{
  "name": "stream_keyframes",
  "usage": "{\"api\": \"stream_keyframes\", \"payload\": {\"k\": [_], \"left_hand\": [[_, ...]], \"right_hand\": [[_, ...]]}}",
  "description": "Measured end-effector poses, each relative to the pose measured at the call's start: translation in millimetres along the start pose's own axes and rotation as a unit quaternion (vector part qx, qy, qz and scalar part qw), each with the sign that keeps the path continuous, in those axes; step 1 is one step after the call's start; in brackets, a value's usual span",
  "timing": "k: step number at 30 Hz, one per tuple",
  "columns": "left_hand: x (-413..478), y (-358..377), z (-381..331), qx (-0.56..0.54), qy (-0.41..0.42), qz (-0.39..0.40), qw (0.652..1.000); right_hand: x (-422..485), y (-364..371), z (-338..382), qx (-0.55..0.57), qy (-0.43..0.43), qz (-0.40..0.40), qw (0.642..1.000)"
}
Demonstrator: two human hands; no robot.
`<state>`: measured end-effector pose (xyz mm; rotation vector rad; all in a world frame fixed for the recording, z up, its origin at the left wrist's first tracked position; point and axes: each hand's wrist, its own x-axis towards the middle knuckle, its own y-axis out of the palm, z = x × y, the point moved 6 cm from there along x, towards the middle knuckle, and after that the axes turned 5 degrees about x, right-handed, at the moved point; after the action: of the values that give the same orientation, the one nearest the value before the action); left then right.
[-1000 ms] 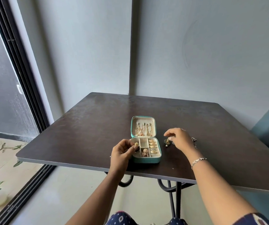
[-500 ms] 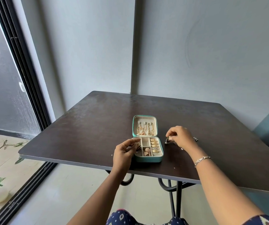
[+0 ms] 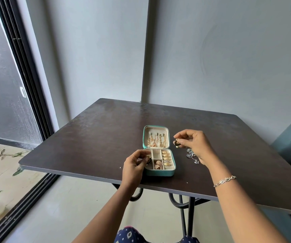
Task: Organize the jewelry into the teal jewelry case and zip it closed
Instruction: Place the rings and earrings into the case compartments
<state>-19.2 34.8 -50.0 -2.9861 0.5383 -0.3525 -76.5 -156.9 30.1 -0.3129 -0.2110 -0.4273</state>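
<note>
Teal jewelry case (image 3: 158,172), unzipped with its lid open away from the person, sits near the front edge of a dark brown table (image 3: 88,137); gold chains (image 3: 156,141) hang in the lid and gold rings (image 3: 166,157) fill the base's right-hand column. Left hand (image 3: 134,165), fingers curled, pinches a small dark-and-gold earring (image 3: 148,157) at the case's left edge. Right hand (image 3: 195,142), raised just right of the lid, pinches a dark beaded earring (image 3: 176,142) between thumb and fingertips, with silver pieces (image 3: 191,155) loose on the table beneath it and a silver bracelet (image 3: 225,180) on its wrist.
</note>
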Motion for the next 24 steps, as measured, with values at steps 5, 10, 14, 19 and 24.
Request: {"api": "stream_keyframes", "payload": {"k": [5, 10, 14, 19, 24], "left_hand": [[-1, -1, -2, 0.005, 0.004, -0.006, 1.000], [-2, -1, -3, -0.002, 0.004, -0.008, 1.000], [-2, -2, -4, 0.003, 0.007, -0.009, 1.000], [-2, -2, -4, 0.007, 0.009, -0.010, 1.000], [-1, -2, -3, 0.002, 0.011, -0.010, 1.000]], "right_hand": [[-6, 20, 4, 0.033, 0.009, 0.015, 0.999], [-5, 38, 1, 0.004, 0.004, 0.016, 1.000], [-2, 49, -2, -0.001, 0.012, 0.004, 1.000], [0, 50, -3, -0.044, 0.020, 0.002, 0.999], [2, 54, -4, -0.125, 0.011, 0.018, 0.992]]}}
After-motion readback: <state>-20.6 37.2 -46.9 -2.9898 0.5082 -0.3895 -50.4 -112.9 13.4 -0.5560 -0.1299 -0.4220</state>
